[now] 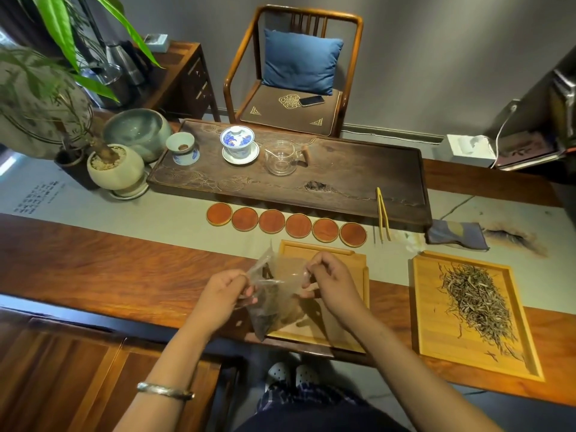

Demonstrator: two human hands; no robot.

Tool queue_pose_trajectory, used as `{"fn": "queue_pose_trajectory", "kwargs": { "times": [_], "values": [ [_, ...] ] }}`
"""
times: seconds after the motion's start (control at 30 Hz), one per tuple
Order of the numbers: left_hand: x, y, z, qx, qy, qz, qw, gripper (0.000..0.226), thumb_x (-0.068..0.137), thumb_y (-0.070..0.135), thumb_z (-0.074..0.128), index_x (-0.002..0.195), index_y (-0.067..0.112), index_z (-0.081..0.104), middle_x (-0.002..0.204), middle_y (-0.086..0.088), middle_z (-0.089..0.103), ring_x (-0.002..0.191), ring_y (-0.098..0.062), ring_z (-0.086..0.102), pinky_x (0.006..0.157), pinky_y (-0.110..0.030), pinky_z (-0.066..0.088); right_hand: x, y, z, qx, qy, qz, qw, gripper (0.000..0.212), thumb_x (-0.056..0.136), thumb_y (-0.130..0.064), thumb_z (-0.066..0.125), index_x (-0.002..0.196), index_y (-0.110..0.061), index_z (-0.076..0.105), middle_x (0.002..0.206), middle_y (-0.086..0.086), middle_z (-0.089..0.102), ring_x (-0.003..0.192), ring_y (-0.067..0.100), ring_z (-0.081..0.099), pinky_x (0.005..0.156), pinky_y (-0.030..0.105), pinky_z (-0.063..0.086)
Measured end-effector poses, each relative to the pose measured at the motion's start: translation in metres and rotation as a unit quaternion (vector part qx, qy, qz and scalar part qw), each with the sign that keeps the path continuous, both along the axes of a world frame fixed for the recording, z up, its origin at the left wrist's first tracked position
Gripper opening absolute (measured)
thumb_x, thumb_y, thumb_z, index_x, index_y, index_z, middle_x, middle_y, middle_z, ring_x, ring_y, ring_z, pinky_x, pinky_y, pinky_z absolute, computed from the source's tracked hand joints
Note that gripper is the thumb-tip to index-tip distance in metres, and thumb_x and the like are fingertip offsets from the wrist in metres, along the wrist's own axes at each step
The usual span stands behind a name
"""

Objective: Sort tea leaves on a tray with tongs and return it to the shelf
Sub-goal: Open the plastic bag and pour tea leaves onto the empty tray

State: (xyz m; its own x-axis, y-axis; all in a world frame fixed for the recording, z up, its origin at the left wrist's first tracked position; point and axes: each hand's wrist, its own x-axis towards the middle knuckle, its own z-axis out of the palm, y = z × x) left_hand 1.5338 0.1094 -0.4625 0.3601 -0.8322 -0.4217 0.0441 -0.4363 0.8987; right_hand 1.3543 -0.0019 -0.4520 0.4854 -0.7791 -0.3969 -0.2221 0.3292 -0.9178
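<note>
A clear plastic bag (274, 294) with dark tea leaves in its bottom hangs over the near bamboo tray (358, 263). My left hand (224, 291) pinches the bag's left upper edge and my right hand (330, 282) pinches its right upper edge. To the right lies a second bamboo tray (427, 310) with a spread heap of pale, needle-like tea leaves (477, 300). The bamboo tongs (383, 213) lie untouched on the right end of the dark tea board (358, 182).
Several round red coasters (285, 224) line the runner behind the trays. On the tea board stand a gaiwan (238, 145), a strainer cup (182, 149) and a glass pitcher (282, 157). Potted plants (115, 169) sit left, a folded blue cloth (455, 235) right, a chair (293, 73) beyond.
</note>
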Motion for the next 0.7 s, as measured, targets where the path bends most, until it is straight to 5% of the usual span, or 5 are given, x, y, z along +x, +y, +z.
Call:
{"fn": "queue_pose_trajectory", "kwargs": {
  "times": [0.13,0.33,0.47,0.57,0.7],
  "values": [
    [-0.001,-0.001,0.007,0.006,-0.077,-0.021,0.997,0.028,0.074,0.032,0.051,0.049,0.022,0.057,0.059,0.0,0.059,0.067,-0.016,0.059,0.076,-0.038,0.047,-0.003,-0.001,-0.002,-0.111,0.086,0.061,0.988,0.016,0.094,-0.014,0.051,0.084,-0.001,0.053,0.074,0.01,0.058,0.064,0.02,0.058,0.063,0.034,0.054],
    [-0.005,-0.009,0.013,0.0,-0.182,-0.078,0.98,0.04,0.086,0.008,0.054,0.048,0.02,0.06,0.058,-0.005,0.063,0.061,-0.016,0.056,0.068,-0.029,0.044,0.023,-0.01,0.009,-0.259,0.25,0.188,0.914,0.042,0.075,-0.059,0.061,0.089,-0.021,0.049,0.078,-0.007,0.058,0.07,0.012,0.057,0.061,0.034,0.049],
    [-0.004,-0.013,0.014,-0.012,-0.23,-0.089,0.969,0.035,0.087,0.02,0.058,0.052,0.018,0.06,0.059,-0.004,0.064,0.06,-0.017,0.059,0.064,-0.027,0.044,0.037,-0.014,0.011,-0.334,0.242,0.212,0.886,0.019,0.086,-0.033,0.054,0.074,-0.018,0.051,0.072,-0.003,0.058,0.068,0.017,0.054,0.063,0.044,0.051],
    [-0.006,-0.018,0.014,-0.008,-0.272,-0.058,0.961,0.038,0.087,0.032,0.063,0.056,0.011,0.058,0.058,-0.006,0.061,0.057,-0.013,0.056,0.057,-0.018,0.04,0.039,-0.012,0.009,-0.346,0.236,0.229,0.879,0.019,0.087,-0.03,0.053,0.072,-0.019,0.05,0.071,-0.003,0.057,0.067,0.016,0.053,0.058,0.037,0.045],
    [-0.007,-0.025,0.014,0.007,-0.308,-0.021,0.951,0.036,0.082,0.037,0.065,0.055,0.018,0.051,0.056,-0.002,0.06,0.062,-0.018,0.06,0.062,-0.033,0.048,0.039,-0.009,0.005,-0.364,0.234,0.235,0.87,0.02,0.089,-0.033,0.052,0.074,-0.019,0.051,0.072,-0.004,0.057,0.068,0.015,0.053,0.059,0.037,0.046]
  ]
}}
